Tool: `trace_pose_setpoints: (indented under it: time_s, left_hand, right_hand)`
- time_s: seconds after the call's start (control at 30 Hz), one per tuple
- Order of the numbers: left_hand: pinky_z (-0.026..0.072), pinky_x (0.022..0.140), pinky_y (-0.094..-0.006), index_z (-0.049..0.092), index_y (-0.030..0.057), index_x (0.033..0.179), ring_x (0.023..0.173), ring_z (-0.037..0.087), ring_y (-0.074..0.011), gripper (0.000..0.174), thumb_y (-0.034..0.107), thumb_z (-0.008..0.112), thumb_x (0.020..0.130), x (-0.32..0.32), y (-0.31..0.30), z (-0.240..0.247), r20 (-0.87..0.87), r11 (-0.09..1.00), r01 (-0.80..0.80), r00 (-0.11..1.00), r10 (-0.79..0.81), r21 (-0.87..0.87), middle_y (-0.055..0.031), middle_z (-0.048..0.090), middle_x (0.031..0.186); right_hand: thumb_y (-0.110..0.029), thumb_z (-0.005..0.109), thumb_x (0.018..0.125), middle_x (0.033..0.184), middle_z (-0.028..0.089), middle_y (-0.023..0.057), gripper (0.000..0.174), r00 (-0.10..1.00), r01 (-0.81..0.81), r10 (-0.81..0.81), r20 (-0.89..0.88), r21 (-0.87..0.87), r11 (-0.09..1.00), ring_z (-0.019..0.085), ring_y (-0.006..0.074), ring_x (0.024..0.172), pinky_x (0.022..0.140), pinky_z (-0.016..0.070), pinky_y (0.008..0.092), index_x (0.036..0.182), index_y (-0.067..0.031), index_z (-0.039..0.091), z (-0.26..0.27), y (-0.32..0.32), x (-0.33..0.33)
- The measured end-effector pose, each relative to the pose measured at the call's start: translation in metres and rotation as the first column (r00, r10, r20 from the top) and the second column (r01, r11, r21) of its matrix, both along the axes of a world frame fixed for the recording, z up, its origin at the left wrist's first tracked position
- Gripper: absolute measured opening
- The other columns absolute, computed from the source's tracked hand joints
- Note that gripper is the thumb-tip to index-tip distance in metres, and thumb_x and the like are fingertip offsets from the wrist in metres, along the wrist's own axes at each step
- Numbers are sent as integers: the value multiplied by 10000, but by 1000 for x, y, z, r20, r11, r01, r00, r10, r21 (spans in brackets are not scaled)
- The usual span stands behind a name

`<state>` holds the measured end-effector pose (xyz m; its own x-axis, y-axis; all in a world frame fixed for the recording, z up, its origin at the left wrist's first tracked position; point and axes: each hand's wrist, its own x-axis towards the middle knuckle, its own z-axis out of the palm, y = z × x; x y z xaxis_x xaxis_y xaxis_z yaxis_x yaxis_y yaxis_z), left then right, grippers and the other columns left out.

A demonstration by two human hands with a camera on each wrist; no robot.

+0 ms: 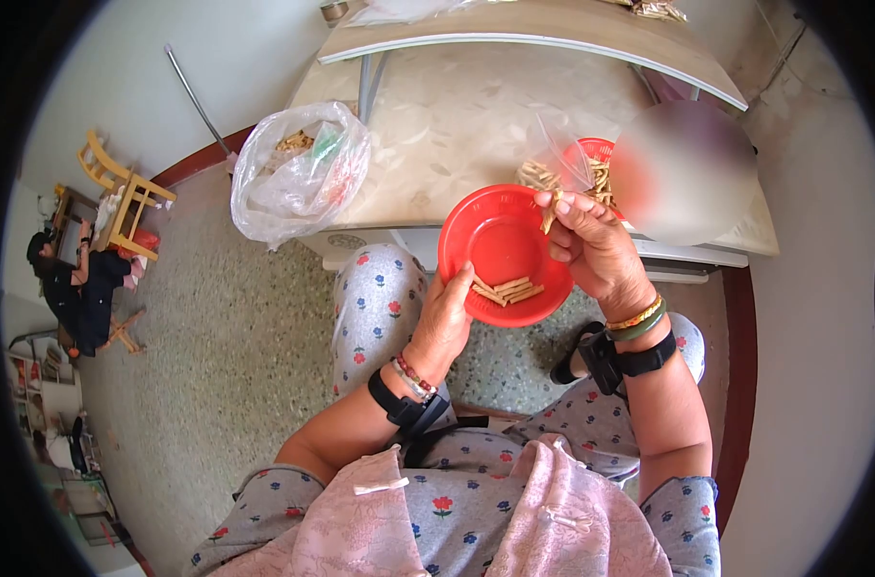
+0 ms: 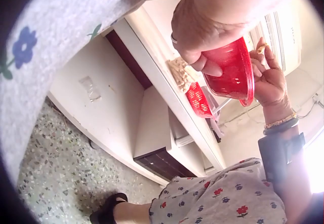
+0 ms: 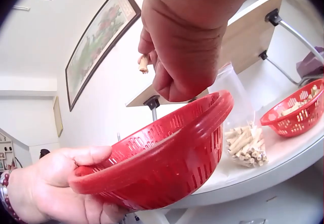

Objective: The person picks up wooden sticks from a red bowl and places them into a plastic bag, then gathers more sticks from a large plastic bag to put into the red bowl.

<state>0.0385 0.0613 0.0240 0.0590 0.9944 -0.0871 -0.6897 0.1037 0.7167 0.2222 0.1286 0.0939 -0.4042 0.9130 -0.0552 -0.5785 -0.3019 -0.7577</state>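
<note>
My left hand (image 1: 444,322) grips the near left rim of a red slotted plastic basket (image 1: 490,207), thumb over the edge. Several short tan sticks (image 1: 507,291) lie in the bottom of it. Above the basket's right side, my right hand (image 1: 599,248) pinches a small tan piece (image 1: 551,213) between thumb and fingertips; it shows as a stubby stick (image 3: 144,64) in the right wrist view. Just beyond stands a clear plastic bag (image 3: 246,142) with many similar sticks on the table. A second red basket (image 3: 298,120) holding more sticks sits to its right.
A large clear plastic bag (image 1: 301,178) rests at the table's left edge. Behind is a raised shelf (image 1: 533,29) on metal legs over the pale tabletop (image 1: 428,115). A blurred patch covers the table's right end. Far left, a person (image 1: 67,288) sits near a wooden chair (image 1: 134,202).
</note>
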Motion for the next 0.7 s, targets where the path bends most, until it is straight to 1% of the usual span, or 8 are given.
trace_pose_setpoints:
  time_s: [0.07, 0.1, 0.17, 0.2, 0.27, 0.37, 0.6, 0.7]
  left_hand:
    - [397, 981, -351, 384, -8, 1292, 1152, 486, -189, 400, 193, 467, 957, 0, -1, 0, -8, 1000, 0, 1000, 0, -9, -125, 490, 1263]
    - [395, 983, -352, 384, -8, 1293, 1154, 484, -190, 408, 205, 474, 956, 0, -1, 0, -9, 1000, 0, 1000, 0, -5, -126, 489, 1266]
    - [392, 986, -354, 383, -8, 1293, 1157, 483, -191, 416, 216, 480, 956, -1, -1, -2, -9, 1000, 1, 1000, -1, -1, -127, 487, 1269]
    - [374, 1007, -370, 370, -5, 1309, 1186, 465, -207, 436, 224, 479, 954, -1, -1, -3, -22, 1000, 10, 1000, -10, 2, -128, 470, 1296]
    - [356, 1028, -387, 357, -3, 1325, 1215, 446, -223, 457, 233, 478, 953, -2, 0, -3, -35, 1000, 21, 999, -20, 6, -129, 452, 1322]
    - [355, 1029, -388, 356, -7, 1324, 1214, 447, -225, 453, 226, 474, 953, -2, -1, -2, -26, 999, 39, 999, -39, -2, -132, 452, 1320]
    - [357, 1027, -388, 363, -12, 1317, 1208, 452, -225, 462, 239, 485, 949, -2, -1, -4, -32, 999, 38, 999, -38, 0, -134, 459, 1312]
    - [358, 1025, -387, 367, -14, 1314, 1204, 456, -224, 466, 244, 492, 946, -2, -1, -5, -33, 999, 36, 999, -36, -8, -133, 464, 1307]
  right_hand:
    - [-140, 569, 908, 882, 647, -19, 146, 1000, -27, 27, 16, 4, 1000, 344, 45, 561, 496, 306, 199, 985, -63, 665, 0, 1, 0]
    - [-140, 569, 908, 882, 647, -19, 146, 1000, -25, 25, 16, 4, 1000, 344, 45, 561, 496, 306, 199, 985, -63, 665, 0, 1, 1]
    - [-158, 556, 917, 785, 588, -51, 171, 998, -69, 69, 1, 10, 998, 338, 48, 569, 500, 299, 199, 1002, -54, 663, -1, 1, 2]
    - [-158, 556, 917, 785, 588, -51, 171, 998, -68, 68, 1, 11, 998, 338, 48, 569, 500, 299, 199, 1002, -54, 663, 0, 0, 1]
    - [-164, 547, 923, 713, 501, -71, 186, 999, -24, 24, 29, -15, 1000, 334, 49, 581, 505, 293, 197, 1017, -48, 659, 4, -3, -1]
    - [-160, 541, 925, 715, 481, -65, 191, 997, -74, 74, 16, 0, 997, 348, 46, 593, 511, 301, 195, 1042, -45, 640, 0, -1, 1]
    - [-100, 518, 921, 732, 484, -45, 162, 995, -99, 99, -25, -3, 995, 385, 56, 606, 519, 317, 192, 1053, -49, 598, -1, 1, 1]
    - [-76, 513, 915, 747, 517, -29, 146, 994, -100, 99, -40, -18, 995, 403, 61, 607, 520, 324, 193, 1032, -53, 597, 0, 1, 2]
